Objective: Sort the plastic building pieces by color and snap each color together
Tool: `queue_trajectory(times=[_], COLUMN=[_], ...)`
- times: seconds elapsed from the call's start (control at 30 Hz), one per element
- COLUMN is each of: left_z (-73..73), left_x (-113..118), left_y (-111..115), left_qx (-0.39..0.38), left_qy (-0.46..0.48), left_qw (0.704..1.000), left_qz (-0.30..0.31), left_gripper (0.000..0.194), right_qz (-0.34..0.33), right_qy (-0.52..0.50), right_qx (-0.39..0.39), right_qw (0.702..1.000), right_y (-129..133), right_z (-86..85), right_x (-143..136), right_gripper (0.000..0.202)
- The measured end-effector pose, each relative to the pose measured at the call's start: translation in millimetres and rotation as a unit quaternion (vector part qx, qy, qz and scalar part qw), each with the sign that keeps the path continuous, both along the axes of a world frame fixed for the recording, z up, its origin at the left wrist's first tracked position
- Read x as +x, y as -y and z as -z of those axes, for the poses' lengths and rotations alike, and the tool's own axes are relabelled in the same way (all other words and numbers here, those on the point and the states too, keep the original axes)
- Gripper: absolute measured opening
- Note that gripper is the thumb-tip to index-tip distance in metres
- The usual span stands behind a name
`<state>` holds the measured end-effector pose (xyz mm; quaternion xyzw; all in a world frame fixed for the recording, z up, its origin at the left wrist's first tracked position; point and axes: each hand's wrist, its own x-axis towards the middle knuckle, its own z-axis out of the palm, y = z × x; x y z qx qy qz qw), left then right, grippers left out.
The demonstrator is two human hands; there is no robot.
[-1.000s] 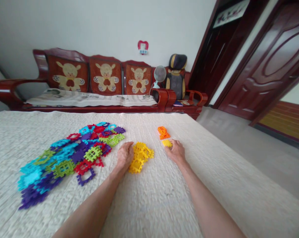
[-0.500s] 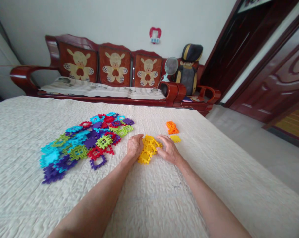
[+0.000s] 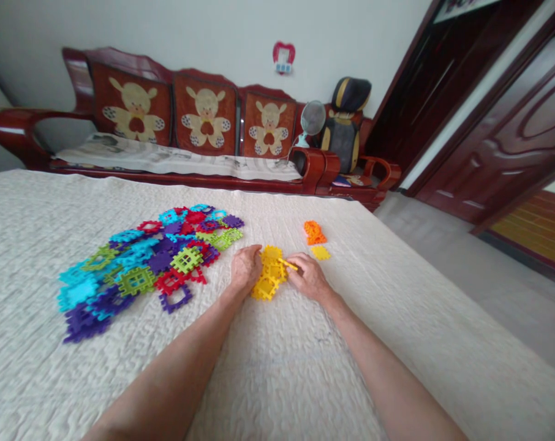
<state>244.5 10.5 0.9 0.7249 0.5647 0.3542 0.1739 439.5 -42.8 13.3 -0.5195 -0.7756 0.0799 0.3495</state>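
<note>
A small heap of yellow interlocking plastic tiles [image 3: 267, 283] lies on the quilted cloth between my hands. My left hand [image 3: 246, 268] is cupped along the heap's left side, its fingers loosely bent and partly hidden from me; nothing shows in its grasp. On the other side, my right hand [image 3: 309, 277] pinches one yellow tile [image 3: 288, 264], seen nearly edge-on and raised at the heap's right edge. Beyond the right hand lie a single yellow tile [image 3: 320, 252] and a little cluster of orange tiles [image 3: 315, 232].
To the left spreads a large pile of tiles [image 3: 160, 260] in blue, purple, green and red. The cream quilted cloth [image 3: 277, 380] covers the surface under everything. Behind it stand a wooden sofa [image 3: 185, 171] with bear cushions and a small fan [image 3: 312, 118].
My right hand has drawn slightly away from the heap and now has a yellow tile tilted up in its fingers. My left hand stays beside the heap. The view has shifted slightly.
</note>
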Motion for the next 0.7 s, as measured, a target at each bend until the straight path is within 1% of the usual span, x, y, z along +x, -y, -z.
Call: queue_trajectory(times=[0.13, 0.27, 0.33, 0.4, 0.47, 0.53, 0.57, 0.63, 0.7], left_z=[-1.5, -1.1, 0.2, 1.4, 2.0, 1.7, 1.3, 0.1, -1.0], left_x=[-0.3, -0.7, -0.7, -0.7, -0.7, -1.0, -1.2, -1.5, -1.8], left_y=[0.0, -0.9, -1.4, -1.8, -1.8, -1.5, -1.3, -0.8, -0.6], left_qx=[0.002, -0.002, 0.000, 0.002, 0.001, -0.001, 0.000, 0.002, 0.000], left_qy=[-0.009, -0.009, -0.007, -0.007, -0.009, -0.014, -0.016, -0.018, -0.019], left_qw=[1.000, 1.000, 1.000, 1.000, 1.000, 1.000, 1.000, 1.000, 1.000], left_qz=[0.000, -0.001, 0.001, 0.001, 0.000, -0.002, -0.002, -0.003, -0.003], left_gripper=[0.036, 0.036, 0.036, 0.036, 0.037, 0.038, 0.038, 0.038, 0.039], right_qz=[0.018, 0.082, 0.112, 0.121, 0.104, 0.085, 0.083, 0.100, 0.128], right_qy=[-0.012, 0.009, 0.044, 0.083, 0.104, 0.102, 0.098, 0.092, 0.100], right_qx=[0.020, 0.038, 0.018, -0.023, -0.069, -0.104, -0.116, -0.126, -0.122], right_qw=[1.000, 0.996, 0.993, 0.989, 0.987, 0.986, 0.985, 0.983, 0.979], right_y=[-2.0, 6.0, 17.8, 33.3, 48.6, 60.0, 63.5, 66.6, 66.2], right_z=[-1.0, -7.0, -10.0, -12.5, -14.7, -16.4, -16.9, -16.8, -15.0], right_x=[5.7, 25.7, 38.2, 49.0, 56.6, 60.5, 61.2, 59.9, 55.8], right_gripper=[0.028, 0.030, 0.031, 0.034, 0.048, 0.064, 0.067, 0.067, 0.062])
